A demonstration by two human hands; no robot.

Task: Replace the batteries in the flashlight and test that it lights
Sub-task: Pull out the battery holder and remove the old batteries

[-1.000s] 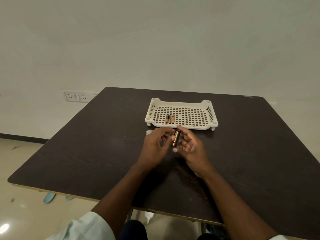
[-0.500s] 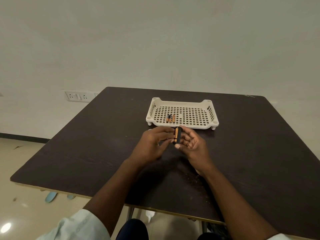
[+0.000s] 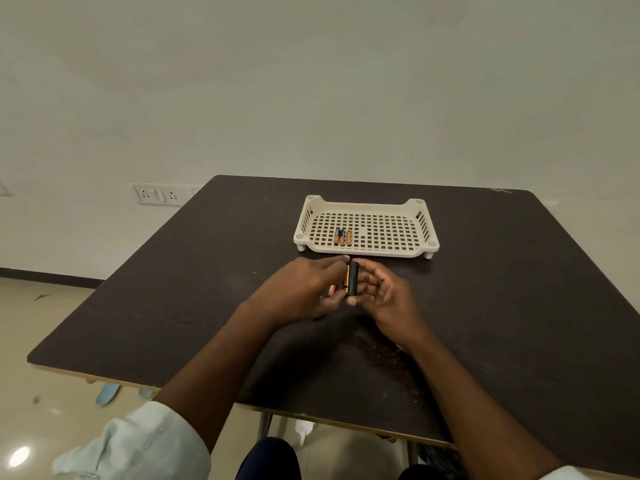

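Both hands meet above the dark table, just in front of the tray. My right hand grips a short black cylinder, the battery holder, upright between thumb and fingers. A copper-and-black battery lies along the holder's left side, and my left hand pinches it there, index finger at the top end, thumb lower down. A small red-and-white piece peeks out under the left fingers. The flashlight body is not visible.
A cream perforated tray stands behind the hands, with three small batteries lying side by side in its left half. A wall socket panel lies beyond the table's left edge. My knees show under the near edge.
My left hand has closed in over the holder's left side and top, covering more of the battery. A small white item seen beside the left hand earlier is now hidden.
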